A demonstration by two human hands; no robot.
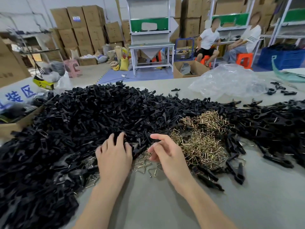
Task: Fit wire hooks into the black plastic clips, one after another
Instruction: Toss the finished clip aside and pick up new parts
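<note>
— What is seen nearest?
— A grey table (148,204) is seen. The left hand (113,154) is laid on the near edge of the big heap of black plastic clips (82,123), and its fingers are bent down among them. Whether a clip is gripped cannot be told.
— And the right hand (166,152)?
— It is held just above some scattered wire hooks (145,164). The index finger is stretched out and the other fingers are curled loosely. Whether a hook is pinched cannot be told either.
— Where are the other hooks found?
— A brass-coloured pile of hooks (203,141) is placed just to the right of that hand and is ringed by more clips.
— What is found farther away?
— A crumpled clear plastic bag (231,81) is laid near the far edge of the table. Behind it, a white workbench (151,45), stacked cartons (77,30) and two seated persons (208,42) on orange stools (244,60) are seen.
</note>
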